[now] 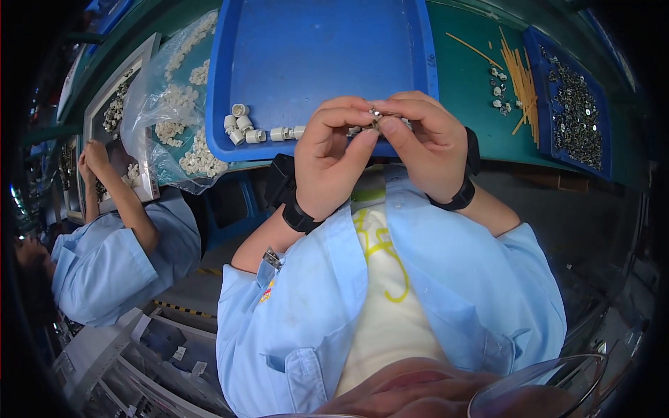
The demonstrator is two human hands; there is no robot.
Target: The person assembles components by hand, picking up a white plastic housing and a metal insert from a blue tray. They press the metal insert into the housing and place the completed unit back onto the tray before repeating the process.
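Observation:
My left hand (326, 155) and my right hand (433, 150) meet above the near edge of a blue tray (327, 49). Between their pinched fingertips is a small shiny metal part (376, 117), mostly covered by the fingers, so its exact kind does not show. Both thumbs press toward it from below. Inside the tray, along its near side, lie several small white cylindrical pieces (243, 122); a few more show partly behind my fingers.
Left of the tray, a clear plastic bag (157, 104) holds many white pieces. At right are thin wooden sticks (517, 80), a few loose metal parts (499, 90) and a blue bin (585, 143) full of small metal parts. A co-worker (132, 244) works at far left over a framed tray (148, 177).

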